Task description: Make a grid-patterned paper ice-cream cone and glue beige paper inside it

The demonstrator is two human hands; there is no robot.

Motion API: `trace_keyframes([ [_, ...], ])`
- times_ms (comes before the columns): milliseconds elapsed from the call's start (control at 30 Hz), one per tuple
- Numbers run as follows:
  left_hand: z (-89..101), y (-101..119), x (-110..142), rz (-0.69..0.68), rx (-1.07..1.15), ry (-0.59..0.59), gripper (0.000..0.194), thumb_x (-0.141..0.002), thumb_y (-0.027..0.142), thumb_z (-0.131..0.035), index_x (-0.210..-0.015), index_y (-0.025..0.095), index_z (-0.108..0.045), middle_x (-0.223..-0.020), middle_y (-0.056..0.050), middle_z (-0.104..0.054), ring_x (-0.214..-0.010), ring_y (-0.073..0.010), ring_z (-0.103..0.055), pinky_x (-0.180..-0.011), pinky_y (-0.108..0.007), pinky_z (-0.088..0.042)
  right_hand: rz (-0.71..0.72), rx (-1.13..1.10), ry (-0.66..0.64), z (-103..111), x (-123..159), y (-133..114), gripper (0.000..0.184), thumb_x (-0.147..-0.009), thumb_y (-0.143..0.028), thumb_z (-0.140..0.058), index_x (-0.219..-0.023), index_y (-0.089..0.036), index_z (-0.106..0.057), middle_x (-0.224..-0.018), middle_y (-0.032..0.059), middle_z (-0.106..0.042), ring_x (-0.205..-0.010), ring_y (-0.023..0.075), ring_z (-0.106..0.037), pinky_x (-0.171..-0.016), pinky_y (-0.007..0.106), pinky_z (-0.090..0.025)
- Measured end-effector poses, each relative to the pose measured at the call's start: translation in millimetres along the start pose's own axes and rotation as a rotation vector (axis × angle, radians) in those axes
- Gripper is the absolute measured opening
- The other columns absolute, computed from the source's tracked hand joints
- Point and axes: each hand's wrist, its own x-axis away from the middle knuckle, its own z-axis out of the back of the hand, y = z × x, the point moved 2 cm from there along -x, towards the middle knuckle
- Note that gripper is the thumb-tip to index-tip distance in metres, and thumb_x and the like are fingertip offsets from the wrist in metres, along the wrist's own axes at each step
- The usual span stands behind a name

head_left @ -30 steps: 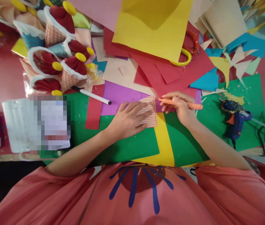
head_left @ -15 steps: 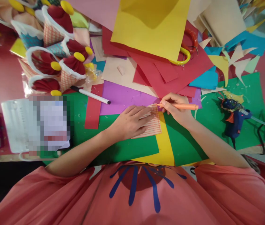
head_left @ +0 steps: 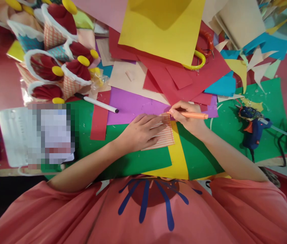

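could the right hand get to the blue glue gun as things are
Probably yes: the blue glue gun lies uncovered to the right, with nothing tall between it and the right hand, though the fingers grip an orange marker.

Moderate light; a soft shadow darkens the yellow sheet. Edges stretch and blur; coarse pixelation hides detail at left.

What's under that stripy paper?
Around the edges of the stripy paper, a green sheet, a yellow strip and a purple sheet show. What lies directly beneath is covered, and the left hand hides some paper.
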Motion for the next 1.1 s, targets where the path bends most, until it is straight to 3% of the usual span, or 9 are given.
trace_keyframes([
  [367, 0.1, 0.7, -1.3, -0.004, 0.0, 0.022, 0.038, -0.092, 0.028, -0.051, -0.127, 0.016, -0.058, -0.13, -0.011, -0.063, -0.11, -0.0258, -0.06, -0.092, -0.04, -0.048, 0.013, -0.043, -0.052, 0.0, -1.7, 3.4, 0.021, -0.086, -0.029, -0.06, -0.069, -0.017, -0.063, -0.065, -0.0016, -0.065, -0.056, 0.0087, -0.054, -0.054, 0.022, -0.039],
  [567, -0.5, 0.6, -0.9, 0.011, 0.023, 0.012, 0.037, -0.092, 0.028, -0.051, -0.126, 0.016, -0.058, -0.13, -0.012, -0.062, -0.112, -0.0259, -0.059, -0.093, -0.041, -0.048, 0.007, 0.005, 0.004, -0.4, -1.3, 1.9, 0.022, -0.087, -0.033, -0.06, -0.073, -0.016, -0.063, -0.065, -0.0018, -0.065, -0.058, 0.0087, -0.055, -0.056, 0.022, -0.039],
  [1100, -1.9, -0.6, 0.2, 0.006, 0.046, 0.014, 0.04, -0.092, 0.027, -0.049, -0.129, 0.015, -0.056, -0.129, -0.014, -0.062, -0.114, -0.0259, -0.06, -0.094, -0.041, -0.048, -0.029, -0.046, -0.075, 0.6, -1.9, 3.6, 0.022, -0.084, -0.03, -0.059, -0.067, -0.016, -0.061, -0.061, -0.0021, -0.061, -0.054, 0.0079, -0.049, -0.053, 0.023, -0.036],
])
